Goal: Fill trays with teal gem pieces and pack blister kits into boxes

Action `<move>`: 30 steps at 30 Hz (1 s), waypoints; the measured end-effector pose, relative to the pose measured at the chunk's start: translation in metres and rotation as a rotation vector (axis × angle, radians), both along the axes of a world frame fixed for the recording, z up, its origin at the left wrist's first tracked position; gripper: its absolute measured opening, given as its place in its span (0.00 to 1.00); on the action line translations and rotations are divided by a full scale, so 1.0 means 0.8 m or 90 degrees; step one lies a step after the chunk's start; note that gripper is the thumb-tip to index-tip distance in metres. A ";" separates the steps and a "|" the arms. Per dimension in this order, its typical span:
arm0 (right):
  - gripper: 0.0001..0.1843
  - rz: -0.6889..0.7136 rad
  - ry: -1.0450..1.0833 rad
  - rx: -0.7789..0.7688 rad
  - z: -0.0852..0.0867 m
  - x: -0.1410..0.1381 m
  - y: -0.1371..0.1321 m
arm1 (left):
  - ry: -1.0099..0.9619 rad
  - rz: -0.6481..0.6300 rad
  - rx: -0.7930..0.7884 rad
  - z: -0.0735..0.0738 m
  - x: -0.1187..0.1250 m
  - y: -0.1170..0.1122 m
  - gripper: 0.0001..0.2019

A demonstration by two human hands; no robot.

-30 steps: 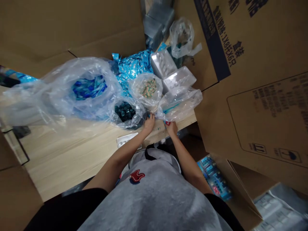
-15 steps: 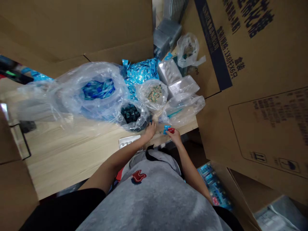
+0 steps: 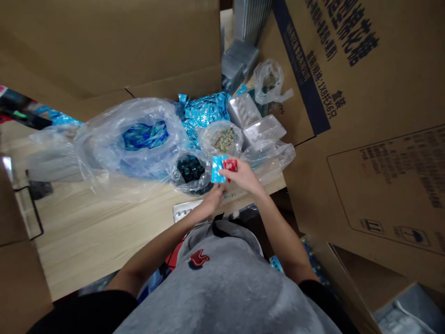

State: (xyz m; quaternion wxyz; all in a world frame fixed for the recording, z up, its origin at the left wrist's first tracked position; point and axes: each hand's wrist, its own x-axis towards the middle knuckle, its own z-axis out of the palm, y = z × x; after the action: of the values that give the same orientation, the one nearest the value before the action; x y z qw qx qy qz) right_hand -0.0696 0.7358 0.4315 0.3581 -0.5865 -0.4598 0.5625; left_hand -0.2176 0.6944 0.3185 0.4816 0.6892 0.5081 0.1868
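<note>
My right hand [image 3: 245,177] pinches a blue sachet [image 3: 218,169] and a red sachet [image 3: 230,165], held side by side above the front edge of the wooden table. Just below and to the left, my left hand [image 3: 213,199] has its fingers drawn together; the blue sachet overlaps the fingertips, and what they hold, if anything, is hidden. Closest to both hands are a clear bag of dark green pieces [image 3: 189,169] and a clear bag of small tan and green pieces [image 3: 225,140]. A white blister tray [image 3: 186,209] lies beside my left forearm.
A large clear bag of blue packets [image 3: 146,134] stands to the left, with a heap of blue sachets [image 3: 206,110] behind. Clear plastic trays [image 3: 264,130] and a loose plastic bag [image 3: 274,155] sit at right. Cardboard walls [image 3: 365,106] rise behind and to the right.
My right hand has lifted the blue and red sachets up and to the left, closer to the camera. My left hand has drawn back slightly toward my body.
</note>
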 end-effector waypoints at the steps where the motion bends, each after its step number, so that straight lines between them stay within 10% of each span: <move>1: 0.11 -0.015 0.008 0.017 0.015 -0.007 0.026 | -0.010 0.009 0.018 0.016 -0.013 0.014 0.13; 5: 0.08 -0.136 0.071 0.043 0.046 -0.032 0.114 | -0.062 0.153 0.107 0.073 -0.053 0.114 0.05; 9: 0.07 -0.158 0.159 0.010 0.042 -0.038 0.122 | -0.110 0.285 0.138 0.088 -0.061 0.190 0.09; 15: 0.18 0.000 0.418 0.009 0.028 -0.013 0.045 | -0.215 0.259 0.072 0.092 -0.044 0.143 0.13; 24: 0.13 0.030 0.182 0.052 0.012 -0.016 0.016 | -0.262 0.119 0.010 0.163 -0.021 0.109 0.14; 30: 0.19 -0.044 0.149 -0.008 -0.009 -0.003 0.000 | -0.280 0.131 -0.026 0.140 0.000 0.131 0.17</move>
State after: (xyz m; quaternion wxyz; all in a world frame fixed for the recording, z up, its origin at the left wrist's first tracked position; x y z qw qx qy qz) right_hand -0.0722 0.7357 0.4247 0.4248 -0.5345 -0.3906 0.6175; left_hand -0.2174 0.7994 0.4303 0.5727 0.5667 0.4623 0.3702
